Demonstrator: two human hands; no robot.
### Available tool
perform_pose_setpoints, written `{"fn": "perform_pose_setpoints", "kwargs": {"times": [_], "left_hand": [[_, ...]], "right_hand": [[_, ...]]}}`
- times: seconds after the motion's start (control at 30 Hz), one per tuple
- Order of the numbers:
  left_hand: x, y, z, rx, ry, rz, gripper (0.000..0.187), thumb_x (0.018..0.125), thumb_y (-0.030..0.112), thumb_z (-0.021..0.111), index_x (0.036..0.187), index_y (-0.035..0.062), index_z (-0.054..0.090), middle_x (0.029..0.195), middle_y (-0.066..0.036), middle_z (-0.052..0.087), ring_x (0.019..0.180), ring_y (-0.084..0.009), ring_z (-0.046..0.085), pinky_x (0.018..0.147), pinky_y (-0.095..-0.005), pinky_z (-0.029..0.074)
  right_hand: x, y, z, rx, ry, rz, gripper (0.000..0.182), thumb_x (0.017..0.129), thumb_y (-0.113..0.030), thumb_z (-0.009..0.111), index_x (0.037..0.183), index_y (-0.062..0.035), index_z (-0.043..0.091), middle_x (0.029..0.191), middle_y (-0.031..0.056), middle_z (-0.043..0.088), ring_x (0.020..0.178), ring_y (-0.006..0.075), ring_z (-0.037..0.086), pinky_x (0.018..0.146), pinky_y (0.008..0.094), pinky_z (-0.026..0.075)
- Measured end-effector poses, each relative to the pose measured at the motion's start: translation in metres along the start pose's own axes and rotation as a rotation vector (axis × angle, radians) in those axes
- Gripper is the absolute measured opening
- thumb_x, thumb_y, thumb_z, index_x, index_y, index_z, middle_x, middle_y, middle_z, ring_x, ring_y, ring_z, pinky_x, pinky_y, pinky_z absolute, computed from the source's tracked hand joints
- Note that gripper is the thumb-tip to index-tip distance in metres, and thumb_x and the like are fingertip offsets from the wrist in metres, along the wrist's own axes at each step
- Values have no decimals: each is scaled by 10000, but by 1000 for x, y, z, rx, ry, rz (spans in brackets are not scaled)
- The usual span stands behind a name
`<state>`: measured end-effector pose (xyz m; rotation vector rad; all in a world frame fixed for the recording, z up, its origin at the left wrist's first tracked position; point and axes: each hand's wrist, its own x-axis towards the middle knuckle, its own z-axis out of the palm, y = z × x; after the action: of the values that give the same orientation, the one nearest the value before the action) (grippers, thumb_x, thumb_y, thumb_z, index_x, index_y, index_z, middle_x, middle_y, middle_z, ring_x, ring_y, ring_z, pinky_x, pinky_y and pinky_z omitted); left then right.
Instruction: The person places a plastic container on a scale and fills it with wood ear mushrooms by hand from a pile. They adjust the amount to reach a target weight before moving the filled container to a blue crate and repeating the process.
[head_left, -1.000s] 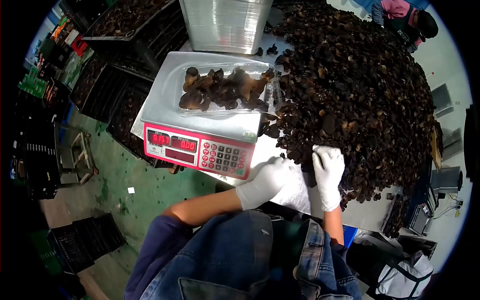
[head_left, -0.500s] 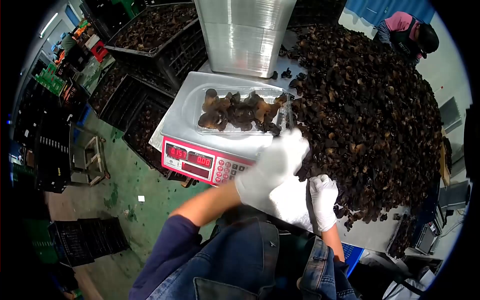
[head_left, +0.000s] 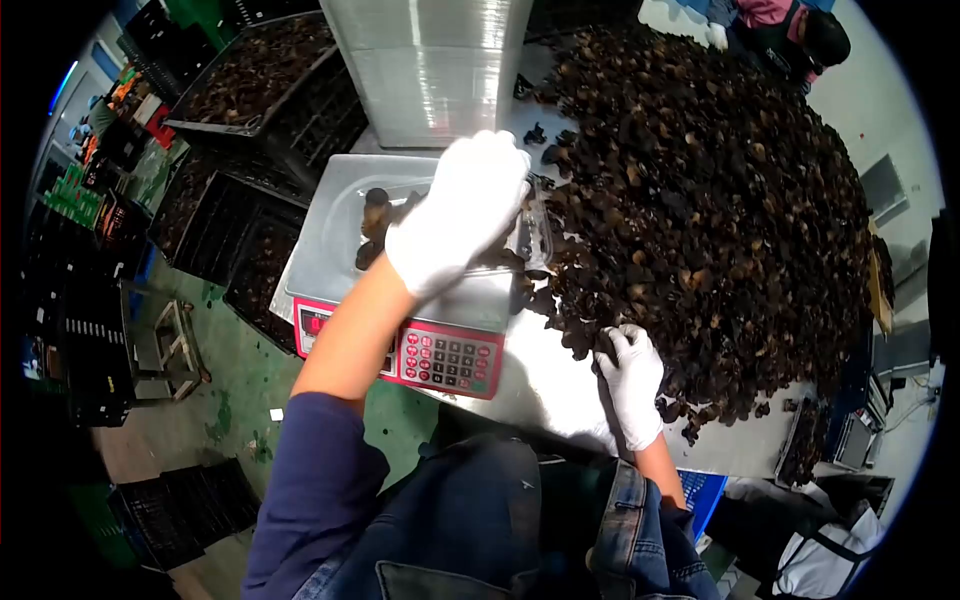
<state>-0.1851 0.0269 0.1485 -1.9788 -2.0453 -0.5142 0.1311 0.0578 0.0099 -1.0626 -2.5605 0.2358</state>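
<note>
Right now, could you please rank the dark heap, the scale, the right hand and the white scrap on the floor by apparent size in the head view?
1. Dark heap
2. Scale, partly covered
3. Right hand
4. White scrap

The white-gloved left hand [head_left: 460,215] is over the scale [head_left: 465,305], back upward, its bare forearm [head_left: 350,335] slanting across the scale's front, while the right hand [head_left: 632,378], also gloved, bends its fingers right of the scale.
</note>
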Motion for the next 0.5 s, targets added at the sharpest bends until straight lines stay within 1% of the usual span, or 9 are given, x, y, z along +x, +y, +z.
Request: {"fn": "perform_pose_setpoints", "kwargs": {"times": [0.03,0.07,0.1,0.17,0.23,0.27,0.33,0.43,0.5], "left_hand": [[-14,16,-5,-93,109,65,182,831,176,657,935,28,672,907,-132,620,857,-342,623,761,-411,513],[-31,34,0,-64,76,161,181,839,180,644,944,34,665,892,-124,602,853,-328,614,742,-412,508],[-46,55,10,-35,44,255,179,847,183,632,954,41,658,876,-115,584,848,-314,605,723,-413,504],[-74,96,49,-487,-84,215,58,807,76,597,845,57,637,817,-89,598,733,-212,625,585,-352,524],[-90,126,76,-178,-286,253,78,794,101,623,868,82,635,856,-70,597,758,-177,629,529,-337,526],[-93,137,91,-180,-287,252,78,794,101,623,868,82,635,856,-70,597,758,-177,629,529,-337,526],[-95,155,118,-113,-153,59,92,798,136,630,877,91,641,855,-59,591,748,-168,617,518,-298,525],[-97,167,135,-8,-178,42,89,813,150,608,883,105,640,858,-56,575,730,-155,597,520,-272,515],[-103,165,132,69,-21,172,76,800,141,594,849,110,643,838,-51,576,710,-144,591,528,-259,504]], "right_hand": [[1,3,2,61,24,21,380,663,-74,808,1026,-95,699,1030,80,648,911,272,656,774,361,539],[5,2,-3,128,73,17,338,671,-10,776,992,-79,697,948,78,659,840,265,673,744,336,546],[7,0,-7,297,87,92,322,700,38,736,1002,-64,695,930,87,664,842,262,681,771,313,542],[6,9,-7,399,115,178,305,735,63,698,1018,-52,694,929,95,668,833,247,685,772,294,535],[6,19,-5,380,133,233,294,755,73,683,1032,-25,690,933,98,663,826,219,664,779,277,518],[5,19,-8,406,145,244,294,755,73,684,1034,-21,688,929,96,660,828,217,659,785,275,514],[2,21,-11,406,174,249,299,753,70,692,1039,-16,687,926,104,659,853,233,662,798,286,515],[-3,22,-15,216,114,238,301,766,-22,712,1064,-60,706,1001,110,674,888,267,681,796,320,531],[-5,14,-21,232,109,194,354,751,-38,739,1101,-81,712,1015,99,671,923,257,673,815,330,535]]}}
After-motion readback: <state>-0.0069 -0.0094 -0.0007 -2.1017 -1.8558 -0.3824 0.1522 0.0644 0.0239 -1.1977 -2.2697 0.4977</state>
